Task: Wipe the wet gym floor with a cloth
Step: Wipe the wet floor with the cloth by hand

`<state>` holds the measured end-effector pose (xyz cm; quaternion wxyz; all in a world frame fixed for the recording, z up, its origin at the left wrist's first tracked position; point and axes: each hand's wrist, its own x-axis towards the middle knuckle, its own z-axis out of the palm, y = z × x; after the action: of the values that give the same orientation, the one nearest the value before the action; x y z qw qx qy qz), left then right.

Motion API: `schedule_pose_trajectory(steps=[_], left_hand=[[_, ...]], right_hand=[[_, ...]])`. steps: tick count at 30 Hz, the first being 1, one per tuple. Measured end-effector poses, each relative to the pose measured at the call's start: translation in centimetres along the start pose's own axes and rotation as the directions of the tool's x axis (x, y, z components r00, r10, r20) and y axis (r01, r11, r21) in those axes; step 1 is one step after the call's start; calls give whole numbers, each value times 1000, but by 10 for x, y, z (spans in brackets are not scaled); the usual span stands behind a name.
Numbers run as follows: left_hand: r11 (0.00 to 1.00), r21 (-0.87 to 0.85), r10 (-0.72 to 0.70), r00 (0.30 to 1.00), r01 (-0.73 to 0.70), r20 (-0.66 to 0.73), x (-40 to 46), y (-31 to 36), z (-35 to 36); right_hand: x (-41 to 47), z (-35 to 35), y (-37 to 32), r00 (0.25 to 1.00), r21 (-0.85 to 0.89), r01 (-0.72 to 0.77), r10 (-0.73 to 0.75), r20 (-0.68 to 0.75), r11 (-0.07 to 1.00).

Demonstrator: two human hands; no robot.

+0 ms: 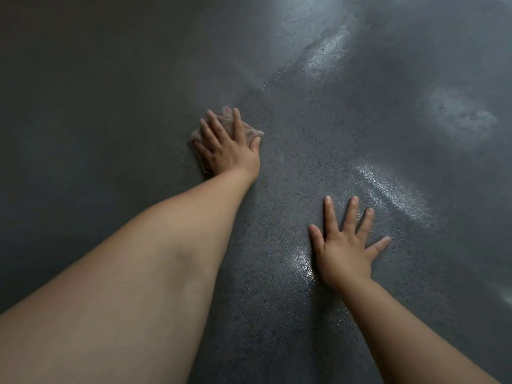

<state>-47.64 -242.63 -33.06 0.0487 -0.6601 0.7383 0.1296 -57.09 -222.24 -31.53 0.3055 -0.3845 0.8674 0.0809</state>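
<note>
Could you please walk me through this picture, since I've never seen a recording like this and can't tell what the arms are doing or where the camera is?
There is no machine here: a person wears one camera on the head, looking forward and down at their own bare arms. The dark textured surface is a gym floor, with shiny wet patches catching the light. The left hand is stretched forward, pressing flat on a small pale cloth, which peeks out around the fingers. The right hand lies flat on the floor with fingers spread, seemingly propping the person up. It holds nothing.
</note>
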Motion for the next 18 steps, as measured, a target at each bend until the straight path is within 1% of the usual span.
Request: schedule_pose_trajectory(steps=[1,2,3,5,6,7,8,9,10,11,12,14,15,16,18], left_hand=[[1000,3,-7,1000,7,6,2,7,1],[1000,7,17,1000,-17,18,4,14,2],[997,17,69,997,-69,35,4,22,2],[968,39,245,966,-249,88,3,42,1],[928,48,361,924,-370,128,1,54,0],[865,60,482,859,-498,173,-2,66,1],[785,78,588,778,-615,220,-6,77,2],[704,102,662,702,-702,261,-7,85,4],[642,130,704,648,-756,290,-6,90,5],[602,160,724,620,-782,304,-1,92,5],[580,192,730,610,-791,307,5,92,4],[571,238,730,618,-786,292,17,91,2],[591,248,715,640,-768,280,24,91,0],[629,249,686,676,-737,267,31,92,-2],[742,218,591,772,-634,234,49,92,-9]], right_hand=[[1,-1,0,1000,4,-1,1,14,1000],[1,-2,0,1000,7,-3,3,27,1000],[1,-2,-1,999,9,-6,6,35,1000],[0,-1,-1,1000,9,-11,11,26,1000],[0,-1,-1,1000,6,-15,15,20,1000],[0,-1,-1,1000,3,-21,21,15,1000],[0,-1,-2,1000,-1,-26,26,12,1000],[0,0,-2,999,-2,-30,30,12,1000],[0,0,-2,999,-1,-32,32,13,999],[0,0,-2,999,3,-33,33,14,999],[-1,-1,-2,999,6,-33,33,16,999],[0,-3,-1,999,7,-32,32,24,999],[-1,-3,-1,999,9,-32,31,30,999],[-1,-3,0,999,14,-29,29,34,999],[0,-4,0,999,15,-23,22,42,1000]])
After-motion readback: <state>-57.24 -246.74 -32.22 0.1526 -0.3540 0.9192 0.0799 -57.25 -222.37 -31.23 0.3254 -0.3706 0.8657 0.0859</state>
